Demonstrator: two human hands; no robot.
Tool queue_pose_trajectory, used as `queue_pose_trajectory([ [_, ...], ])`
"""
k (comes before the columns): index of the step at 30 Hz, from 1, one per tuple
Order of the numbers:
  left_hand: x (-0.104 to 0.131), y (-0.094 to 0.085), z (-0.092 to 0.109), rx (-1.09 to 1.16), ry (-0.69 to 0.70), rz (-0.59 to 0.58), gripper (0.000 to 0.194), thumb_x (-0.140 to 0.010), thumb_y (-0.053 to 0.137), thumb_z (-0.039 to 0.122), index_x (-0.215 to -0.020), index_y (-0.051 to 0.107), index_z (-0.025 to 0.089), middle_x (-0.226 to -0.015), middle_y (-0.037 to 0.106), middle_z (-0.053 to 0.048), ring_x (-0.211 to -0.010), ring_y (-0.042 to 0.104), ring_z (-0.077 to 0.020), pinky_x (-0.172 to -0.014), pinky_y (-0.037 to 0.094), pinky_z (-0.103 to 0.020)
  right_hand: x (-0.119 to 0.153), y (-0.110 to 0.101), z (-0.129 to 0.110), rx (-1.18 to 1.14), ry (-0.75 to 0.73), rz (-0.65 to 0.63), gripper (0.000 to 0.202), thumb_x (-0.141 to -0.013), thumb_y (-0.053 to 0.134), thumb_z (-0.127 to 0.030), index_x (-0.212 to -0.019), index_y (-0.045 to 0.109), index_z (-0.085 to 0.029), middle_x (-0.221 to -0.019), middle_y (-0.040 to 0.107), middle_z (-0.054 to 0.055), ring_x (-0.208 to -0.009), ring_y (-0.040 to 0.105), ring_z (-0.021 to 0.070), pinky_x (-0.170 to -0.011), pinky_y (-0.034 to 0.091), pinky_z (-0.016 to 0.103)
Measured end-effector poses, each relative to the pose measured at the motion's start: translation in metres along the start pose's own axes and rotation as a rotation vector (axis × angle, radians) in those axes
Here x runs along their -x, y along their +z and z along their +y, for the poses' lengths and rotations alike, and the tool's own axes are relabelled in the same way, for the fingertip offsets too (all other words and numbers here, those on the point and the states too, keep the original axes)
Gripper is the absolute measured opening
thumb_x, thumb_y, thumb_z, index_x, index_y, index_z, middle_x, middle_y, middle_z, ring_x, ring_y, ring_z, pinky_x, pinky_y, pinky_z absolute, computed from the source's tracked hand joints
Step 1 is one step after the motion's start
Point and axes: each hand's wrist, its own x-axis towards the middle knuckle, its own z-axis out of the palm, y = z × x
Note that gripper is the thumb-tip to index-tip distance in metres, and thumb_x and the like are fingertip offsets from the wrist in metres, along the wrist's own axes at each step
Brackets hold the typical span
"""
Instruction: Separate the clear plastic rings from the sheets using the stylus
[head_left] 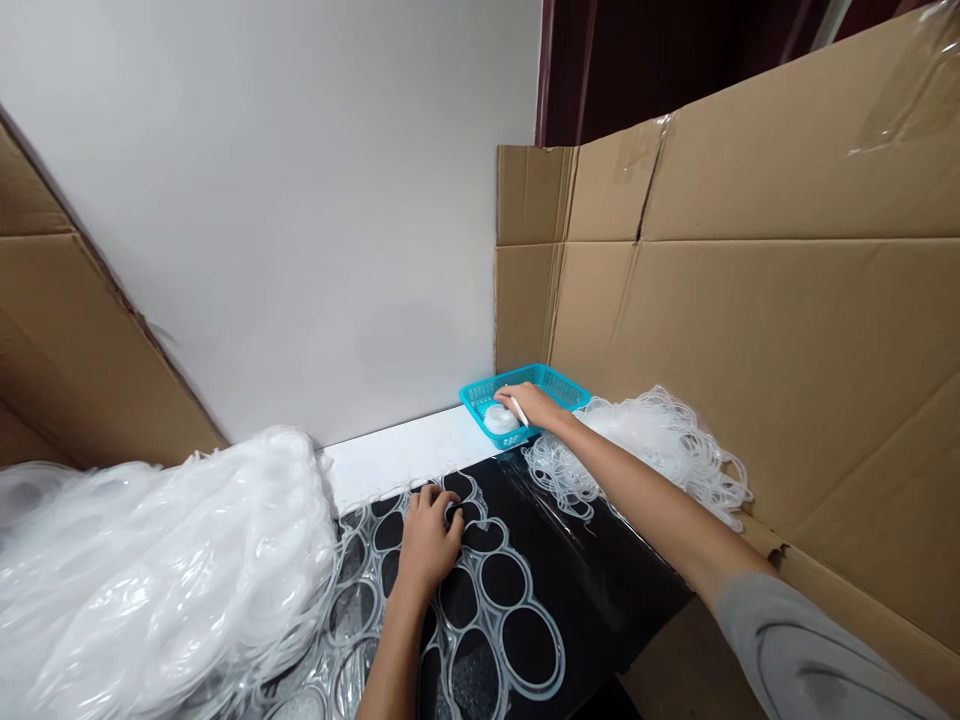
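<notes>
My left hand (pixel 431 530) rests on a translucent plastic sheet with round cut-outs (pixel 526 600), its fingers bent and the thumb apart. The sheet lies over a black work surface (pixel 581 560). Reaching further out, my right hand (pixel 531 404) is closed around a slim white pen-like tool (pixel 519 411), above a blue plastic basket (pixel 472 392). Inside that basket, just below the right hand, sit white translucent round pieces (pixel 500 420); how many are stacked cannot be made out.
A large heap of white translucent plastic sheets (pixel 172 560) fills the left side. Stringy clear plastic scraps (pixel 652 440) pile up under and beyond my right forearm. Cardboard panels (pixel 787 330) stand along the right, and a pale wall (pixel 300 220) rises behind a white strip (pixel 397 455).
</notes>
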Motion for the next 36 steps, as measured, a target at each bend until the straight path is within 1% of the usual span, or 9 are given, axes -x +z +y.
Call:
queue_pose_trajectory([
  [7, 0.0, 0.001, -0.001, 0.007, -0.004, 0.039, 0.019, -0.094, 0.057, 0.026, -0.103, 0.073, 0.022, -0.116, 0.063, -0.011, -0.111, 0.058, -0.0309, -0.102, 0.051, -0.052, 0.009, 0.01, -0.01, 0.005, -0.07, -0.021, 0.032, -0.104, 0.055, -0.034, -0.086, 0.078, -0.02, -0.084, 0.078, 0.004, -0.078, 0.067, 0.0199, -0.068, 0.041, 0.025],
  [13, 0.007, 0.001, 0.016, -0.076, 0.007, -0.018, 0.027, -0.099, 0.056, 0.038, -0.115, 0.073, 0.023, -0.13, 0.065, -0.012, -0.126, 0.058, -0.0342, -0.109, 0.047, -0.056, 0.022, 0.015, -0.034, -0.004, -0.096, 0.116, 0.03, -0.107, 0.049, -0.029, -0.11, 0.077, -0.019, -0.108, 0.078, 0.011, -0.102, 0.068, 0.0239, -0.088, 0.047, 0.029],
  [15, 0.014, 0.009, 0.025, -0.112, 0.03, -0.07, 0.038, -0.1, 0.055, 0.044, -0.127, 0.069, 0.022, -0.143, 0.062, -0.015, -0.137, 0.053, -0.0374, -0.114, 0.043, -0.059, 0.041, 0.027, -0.049, -0.064, -0.183, 0.09, 0.029, -0.107, 0.049, -0.028, -0.111, 0.076, -0.02, -0.109, 0.077, 0.011, -0.103, 0.069, 0.0231, -0.093, 0.049, 0.03],
  [18, 0.024, 0.032, 0.042, -0.109, 0.055, -0.12, 0.056, -0.101, 0.051, 0.053, -0.146, 0.058, 0.02, -0.158, 0.052, -0.019, -0.15, 0.044, -0.0414, -0.121, 0.036, -0.061, 0.077, 0.052, -0.065, -0.147, -0.372, -0.135, 0.02, -0.099, 0.062, -0.027, -0.109, 0.077, -0.021, -0.111, 0.077, 0.012, -0.103, 0.071, 0.0249, -0.094, 0.052, 0.033],
  [21, 0.029, 0.056, 0.06, -0.064, 0.053, -0.143, 0.071, -0.098, 0.051, 0.057, -0.156, 0.048, 0.015, -0.163, 0.047, -0.023, -0.157, 0.033, -0.0446, -0.125, 0.031, -0.064, 0.097, 0.066, -0.068, -0.209, -0.407, -0.19, 0.023, -0.096, 0.062, -0.018, -0.113, 0.077, -0.02, -0.112, 0.078, 0.011, -0.106, 0.071, 0.025, -0.095, 0.053, 0.035],
  [27, 0.002, 0.07, 0.097, 0.037, 0.067, -0.187, 0.067, -0.101, 0.046, 0.049, -0.155, 0.048, 0.009, -0.168, 0.039, -0.022, -0.162, 0.024, -0.0402, -0.13, 0.027, -0.058, 0.076, 0.031, -0.057, -0.059, -0.302, -0.2, 0.027, -0.083, 0.065, -0.003, -0.101, 0.081, -0.015, -0.103, 0.08, 0.014, -0.098, 0.073, 0.0274, -0.09, 0.053, 0.035],
  [30, -0.022, 0.077, 0.117, 0.071, 0.045, -0.197, 0.065, -0.1, 0.048, 0.048, -0.152, 0.052, 0.01, -0.164, 0.045, -0.023, -0.156, 0.035, -0.043, -0.127, 0.032, -0.06, 0.068, 0.013, -0.062, -0.135, -0.315, -0.113, 0.025, -0.09, 0.062, -0.008, -0.103, 0.082, -0.017, -0.105, 0.081, 0.013, -0.101, 0.073, 0.0272, -0.093, 0.052, 0.036],
  [33, -0.039, 0.078, 0.131, 0.083, 0.097, -0.212, 0.051, -0.099, 0.05, 0.041, -0.142, 0.063, 0.017, -0.151, 0.06, -0.019, -0.147, 0.049, -0.0403, -0.123, 0.038, -0.056, 0.075, 0.009, -0.075, -0.326, -0.386, -0.201, 0.022, -0.096, 0.062, -0.02, -0.106, 0.082, -0.022, -0.108, 0.081, 0.008, -0.099, 0.074, 0.0243, -0.09, 0.054, 0.033],
  [36, -0.042, 0.059, 0.126, 0.081, 0.199, -0.231, 0.037, -0.097, 0.055, 0.034, -0.128, 0.073, 0.025, -0.136, 0.072, -0.011, -0.135, 0.06, -0.0333, -0.118, 0.045, -0.045, 0.084, 0.009, -0.09, -0.452, -0.439, -0.285, 0.023, -0.096, 0.064, -0.023, -0.112, 0.08, -0.027, -0.114, 0.08, 0.006, -0.102, 0.073, 0.0232, -0.091, 0.054, 0.033],
])
